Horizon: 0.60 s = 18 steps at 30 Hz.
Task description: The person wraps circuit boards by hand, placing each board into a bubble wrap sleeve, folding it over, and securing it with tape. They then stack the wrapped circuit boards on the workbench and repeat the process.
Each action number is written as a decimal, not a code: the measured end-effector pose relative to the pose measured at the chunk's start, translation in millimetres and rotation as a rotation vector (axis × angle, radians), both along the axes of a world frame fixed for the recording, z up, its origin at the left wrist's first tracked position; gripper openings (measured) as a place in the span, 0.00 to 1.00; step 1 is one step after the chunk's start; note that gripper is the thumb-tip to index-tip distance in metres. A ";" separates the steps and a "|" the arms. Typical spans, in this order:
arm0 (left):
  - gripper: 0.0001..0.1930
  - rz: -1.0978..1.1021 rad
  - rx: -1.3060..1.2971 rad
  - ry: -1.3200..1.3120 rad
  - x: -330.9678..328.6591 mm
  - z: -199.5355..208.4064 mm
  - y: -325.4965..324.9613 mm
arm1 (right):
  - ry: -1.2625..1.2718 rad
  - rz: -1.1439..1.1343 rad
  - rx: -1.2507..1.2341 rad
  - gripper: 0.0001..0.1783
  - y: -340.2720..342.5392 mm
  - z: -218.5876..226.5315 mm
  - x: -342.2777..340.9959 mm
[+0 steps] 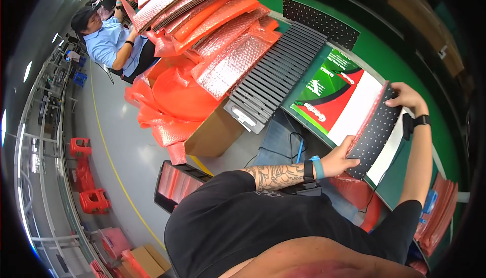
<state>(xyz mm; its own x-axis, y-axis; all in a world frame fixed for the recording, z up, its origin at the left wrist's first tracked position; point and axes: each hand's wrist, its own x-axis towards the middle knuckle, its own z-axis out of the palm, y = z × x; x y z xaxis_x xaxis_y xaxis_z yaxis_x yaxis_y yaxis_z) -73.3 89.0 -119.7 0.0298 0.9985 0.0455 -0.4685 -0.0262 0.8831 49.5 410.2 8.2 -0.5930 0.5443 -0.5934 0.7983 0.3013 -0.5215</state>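
Note:
A black panel dotted with white spots [373,135] lies at the right over a flat green, red and white printed sheet [349,107]. Pink bubble wrap [368,114] shows along the panel's left edge. My left hand [340,159] grips the near end of the panel, thumb on top. At its far end my right hand [409,98] is closed over the edge, thumb and fingers on the dotted face. The fingers beneath the panel are hidden. A white surface [387,159] shows along the panel's right side.
Left of the sheet is a black slatted rack [283,70]. Red bubble-wrap sleeves [223,45] pile over a cardboard box [215,134]. Another dotted panel [319,22] sits behind. A person in light blue [114,43] handles sleeves at far left. Red stools [94,201] line the floor.

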 end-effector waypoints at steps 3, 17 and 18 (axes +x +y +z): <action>0.31 0.045 0.075 0.108 -6.7 14.6 4.5 | 0.323 0.083 0.159 0.43 -23.3 63.5 22.3; 0.18 -0.301 -0.141 -0.486 2.9 50.4 142.0 | 0.720 0.049 1.154 0.23 -225.2 165.4 102.8; 0.16 -0.386 -0.110 -0.551 11.9 49.6 147.6 | 0.688 0.065 1.233 0.22 -231.6 159.4 98.3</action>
<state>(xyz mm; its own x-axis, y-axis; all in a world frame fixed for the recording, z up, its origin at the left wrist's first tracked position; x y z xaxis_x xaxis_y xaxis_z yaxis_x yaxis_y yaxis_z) -61.4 236.7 -70.2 0.3865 0.9207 0.0546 -0.8081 0.3095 0.5011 147.8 178.5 167.6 -0.6085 0.4551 0.6501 0.4633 0.8688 -0.1745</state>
